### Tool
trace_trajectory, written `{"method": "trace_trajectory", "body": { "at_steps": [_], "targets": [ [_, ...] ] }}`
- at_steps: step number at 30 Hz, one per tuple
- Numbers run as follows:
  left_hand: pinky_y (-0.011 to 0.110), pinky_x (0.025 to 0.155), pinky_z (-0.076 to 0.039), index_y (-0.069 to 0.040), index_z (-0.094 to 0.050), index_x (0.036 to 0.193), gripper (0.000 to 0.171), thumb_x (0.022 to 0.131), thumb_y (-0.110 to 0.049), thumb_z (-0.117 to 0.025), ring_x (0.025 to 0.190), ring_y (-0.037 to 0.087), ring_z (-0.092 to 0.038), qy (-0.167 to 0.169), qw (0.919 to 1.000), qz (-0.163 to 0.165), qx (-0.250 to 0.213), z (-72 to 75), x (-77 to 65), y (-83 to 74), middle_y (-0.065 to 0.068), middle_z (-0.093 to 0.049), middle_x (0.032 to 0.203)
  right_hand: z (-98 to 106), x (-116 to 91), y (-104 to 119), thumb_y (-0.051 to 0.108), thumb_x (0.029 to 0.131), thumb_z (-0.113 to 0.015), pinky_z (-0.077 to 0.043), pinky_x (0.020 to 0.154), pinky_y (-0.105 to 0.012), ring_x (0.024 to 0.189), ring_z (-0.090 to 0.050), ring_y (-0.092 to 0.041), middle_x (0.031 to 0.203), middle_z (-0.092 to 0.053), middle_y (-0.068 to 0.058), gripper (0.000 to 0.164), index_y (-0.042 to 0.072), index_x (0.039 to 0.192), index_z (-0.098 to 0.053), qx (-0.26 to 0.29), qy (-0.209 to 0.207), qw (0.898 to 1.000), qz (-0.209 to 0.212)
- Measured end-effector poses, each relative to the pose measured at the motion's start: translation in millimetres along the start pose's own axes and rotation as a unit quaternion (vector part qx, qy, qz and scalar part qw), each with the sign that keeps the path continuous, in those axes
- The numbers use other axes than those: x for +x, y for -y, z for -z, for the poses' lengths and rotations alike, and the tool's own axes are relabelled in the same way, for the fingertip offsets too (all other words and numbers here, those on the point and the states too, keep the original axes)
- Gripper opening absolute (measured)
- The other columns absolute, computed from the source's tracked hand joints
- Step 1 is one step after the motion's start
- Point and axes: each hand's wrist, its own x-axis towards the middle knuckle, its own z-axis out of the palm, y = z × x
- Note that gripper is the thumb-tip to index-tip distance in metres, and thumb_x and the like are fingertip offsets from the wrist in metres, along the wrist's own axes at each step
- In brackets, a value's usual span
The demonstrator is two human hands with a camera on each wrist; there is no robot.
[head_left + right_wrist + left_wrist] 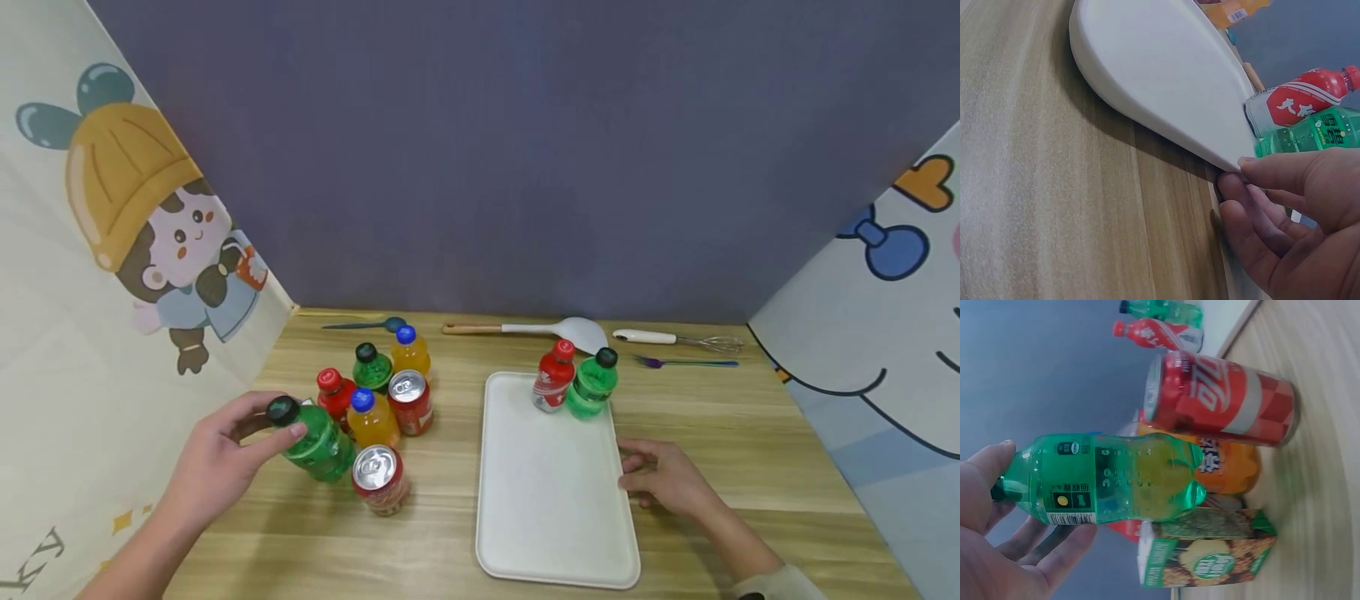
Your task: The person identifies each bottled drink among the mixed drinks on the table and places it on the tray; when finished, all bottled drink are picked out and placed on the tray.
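Note:
My left hand [225, 450] grips a green soda bottle [318, 446] around its upper part, at the left of the table. In the left wrist view the bottle [1110, 478] looks lifted and tilted, its base pointing away from the palm. Close to it stand a red soda can [378, 479], an orange drink bottle [373, 421] and a red bottle [336, 396]. My right hand [667, 477] pinches the right rim of a white tray [555, 500], thumb above and a finger below. At the tray's far right corner a red-and-white bottle [553, 379] and another green bottle [592, 385] stand upright.
Behind the left group are a second can [411, 404], a green bottle [372, 368] and an orange bottle [411, 350]. A snack box [1210, 550] shows in the left wrist view. A spoon [367, 324], spatula [525, 330], whisk [675, 338] and fork [686, 362] lie along the back.

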Motion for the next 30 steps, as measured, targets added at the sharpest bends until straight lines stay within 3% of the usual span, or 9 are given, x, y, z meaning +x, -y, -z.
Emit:
{"method": "trace_trajectory", "body": {
  "at_steps": [7,14,23,30],
  "targets": [
    [0.012,0.076,-0.056,-0.007,-0.070,0.119,0.033,0.088,-0.009,-0.082,0.097,-0.010,-0.066,-0.006,0.9996,-0.026,-0.007,11.4,7.9,-9.7,-0.017,-0.068,0.107,-1.8,-1.4,0.6,0.005,0.084,-0.081,-0.061,0.058,-0.035,0.072,-0.070,-0.021,0.102,-0.066,-0.017,0.071,-0.008,0.146,-0.049,0.007,0.002,1.000,0.000],
    [0.013,0.073,-0.056,-0.010,-0.070,0.120,0.034,0.088,-0.010,-0.082,0.099,-0.012,-0.064,0.002,0.9987,-0.049,0.011,24.1,20.7,-23.9,-0.018,-0.070,0.105,-1.5,0.2,-0.8,0.005,0.084,-0.081,-0.060,0.057,-0.035,0.073,-0.069,-0.024,0.101,-0.065,-0.016,0.071,-0.008,0.146,-0.049,0.008,0.000,1.000,0.000],
    [0.008,0.074,-0.053,-0.008,-0.069,0.122,0.036,0.088,-0.009,-0.082,0.096,-0.014,-0.064,-0.011,0.9974,-0.068,0.020,42.1,36.5,-43.2,-0.019,-0.071,0.101,-0.8,-0.1,-1.2,0.005,0.084,-0.081,-0.060,0.056,-0.034,0.071,-0.068,-0.022,0.101,-0.065,-0.016,0.072,-0.008,0.147,-0.048,0.012,0.005,1.000,0.003],
    [0.007,0.074,-0.049,-0.017,-0.070,0.123,0.035,0.090,-0.020,-0.082,0.097,-0.017,-0.062,-0.002,0.9973,-0.059,0.044,39.0,55.6,-61.5,-0.020,-0.071,0.102,-1.6,1.7,-2.2,0.005,0.084,-0.081,-0.059,0.056,-0.034,0.072,-0.068,-0.022,0.100,-0.065,-0.015,0.071,-0.006,0.147,-0.049,0.009,0.001,1.000,-0.003]
  ]
}}
